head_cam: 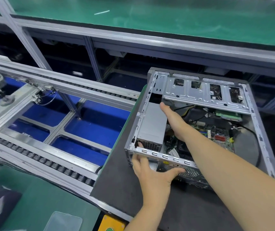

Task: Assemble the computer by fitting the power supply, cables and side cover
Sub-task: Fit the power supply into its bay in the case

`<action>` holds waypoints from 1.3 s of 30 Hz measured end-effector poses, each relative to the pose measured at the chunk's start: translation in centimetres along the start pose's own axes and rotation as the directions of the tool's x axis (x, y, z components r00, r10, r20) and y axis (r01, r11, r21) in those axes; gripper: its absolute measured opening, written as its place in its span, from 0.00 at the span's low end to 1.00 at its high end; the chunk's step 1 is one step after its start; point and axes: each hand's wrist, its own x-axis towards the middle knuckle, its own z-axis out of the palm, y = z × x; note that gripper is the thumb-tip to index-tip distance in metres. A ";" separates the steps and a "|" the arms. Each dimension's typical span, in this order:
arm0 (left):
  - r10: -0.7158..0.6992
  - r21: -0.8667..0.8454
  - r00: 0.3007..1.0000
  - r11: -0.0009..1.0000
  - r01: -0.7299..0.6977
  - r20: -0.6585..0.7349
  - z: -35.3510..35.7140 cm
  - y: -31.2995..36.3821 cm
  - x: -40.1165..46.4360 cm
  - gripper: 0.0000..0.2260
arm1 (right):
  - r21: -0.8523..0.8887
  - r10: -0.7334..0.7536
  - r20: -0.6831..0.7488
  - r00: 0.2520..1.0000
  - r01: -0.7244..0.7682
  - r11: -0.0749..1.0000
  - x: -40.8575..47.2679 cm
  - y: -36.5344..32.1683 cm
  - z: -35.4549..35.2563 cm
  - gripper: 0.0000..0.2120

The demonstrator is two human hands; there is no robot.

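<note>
The open computer case (260,139) lies on its side on a dark mat (116,177), with no side cover on it. A grey power supply (151,124) sits in its near-left corner, grille toward the rear panel. My right hand (175,120) reaches into the case and grips the power supply's inner side, thumb on its top edge, fingers hidden beside it. My left hand (150,170) holds the rear corner of the case, thumb spread over the rear grille, one fingertip showing inside by the power supply. The green motherboard (216,135) and black cables (251,132) lie inside.
A metal drive cage (200,92) spans the case's far side. A roller conveyor (50,164) with blue panels below runs to the left. A green bench (166,22) stretches behind. A clear plastic tray (63,220) and a yellow part (111,222) lie at the bottom.
</note>
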 end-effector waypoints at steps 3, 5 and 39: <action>0.233 -0.072 0.953 0.965 -0.251 -0.195 -1.4 -0.3 -0.9 0.11 | -0.031 -0.021 -0.061 0.998 0.019 0.999 0.2 -0.1 0.0 0.43; 0.389 -0.053 0.868 0.904 -0.424 -0.309 -3.5 0.3 -0.1 0.13 | -0.035 -0.019 -0.057 0.998 0.017 0.999 0.2 -0.1 -0.3 0.43; -0.021 0.201 0.967 0.979 -0.031 0.254 -1.4 9.5 19.6 0.20 | 0.012 -0.041 0.014 0.999 0.041 0.999 0.5 -1.4 0.2 0.19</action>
